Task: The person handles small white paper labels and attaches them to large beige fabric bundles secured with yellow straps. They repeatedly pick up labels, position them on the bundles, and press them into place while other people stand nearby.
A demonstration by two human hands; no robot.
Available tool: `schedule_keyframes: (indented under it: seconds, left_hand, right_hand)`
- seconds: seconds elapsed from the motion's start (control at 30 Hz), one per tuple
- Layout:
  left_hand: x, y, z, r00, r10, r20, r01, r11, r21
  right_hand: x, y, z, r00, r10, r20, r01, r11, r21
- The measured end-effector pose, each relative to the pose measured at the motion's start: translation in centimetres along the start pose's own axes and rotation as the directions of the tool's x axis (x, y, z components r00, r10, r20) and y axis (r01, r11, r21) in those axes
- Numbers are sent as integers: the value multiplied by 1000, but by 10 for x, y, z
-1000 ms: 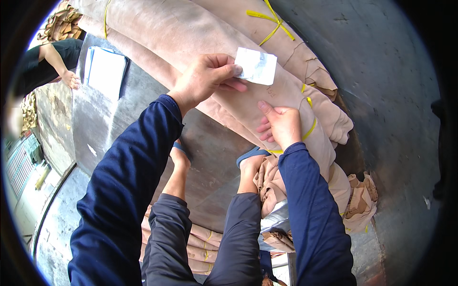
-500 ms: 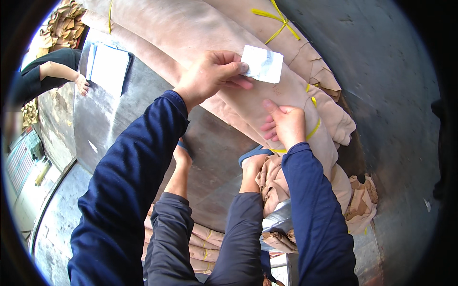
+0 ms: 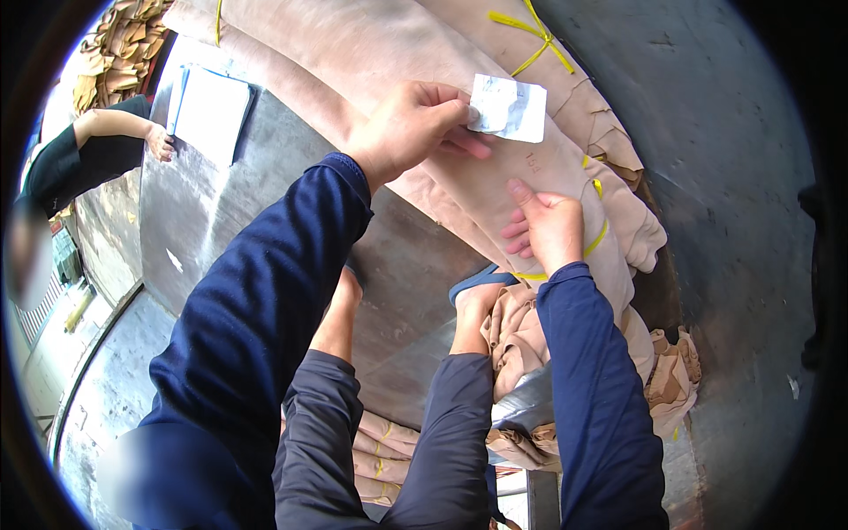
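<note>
My left hand (image 3: 424, 124) pinches a small white paper slip (image 3: 521, 113) by its left edge, thumb on top. Bluish-grey marks or shading cover part of the slip. Below and right of it, my right hand (image 3: 549, 228) is empty, its thumb raised apart from loosely curled fingers. Both hands are over a long roll of pale pinkish-tan hide (image 3: 353, 53), which has a reddish mark on its surface. A yellow tie (image 3: 597, 238) circles the roll near my right hand. Whether the right fingertips touch the hide, I cannot tell.
A second tied roll (image 3: 574, 106) lies beyond. White sheets (image 3: 210, 110) rest on the dark metal surface (image 3: 291, 185) at left, near another person's hand (image 3: 159, 141). My sandaled foot (image 3: 481, 287) is beside crumpled hide (image 3: 515, 331). Stacked hide pieces (image 3: 119, 53) stand far left.
Both hands have shifted slightly right in the view, the left one with the slip, which is tilted differently. The reddish mark on the hide shows more clearly. The other person's arm appears slightly higher.
</note>
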State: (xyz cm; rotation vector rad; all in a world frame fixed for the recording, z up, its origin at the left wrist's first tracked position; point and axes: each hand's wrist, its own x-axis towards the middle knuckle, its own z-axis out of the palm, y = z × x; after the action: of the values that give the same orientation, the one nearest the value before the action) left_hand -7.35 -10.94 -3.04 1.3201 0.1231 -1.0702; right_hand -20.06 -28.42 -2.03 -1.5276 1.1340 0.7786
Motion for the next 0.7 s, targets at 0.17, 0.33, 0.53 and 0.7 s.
schedule_keyframes:
  seconds: [0.17, 0.33, 0.53, 0.7]
  left_hand:
    - [0, 0, 1, 1000, -14, -16, 14, 1000, 3]
    - [1, 0, 1, 1000, -7, -29, 6, 999, -35]
    - [1, -3, -1, 1000, 0, -29, -1, 999, -45]
    - [0, -2, -1, 1000, -8, -28, 6, 998, -57]
  right_hand:
    - [-1, 0, 0, 1000, -10, -9, 10, 1000, -4]
    - [0, 1, 1, 1000, -15, -17, 15, 1000, -8]
    - [-1, 2, 2, 999, -17, -27, 16, 1000, -23]
    - [-1, 1, 3, 999, -23, -30, 22, 999, -23]
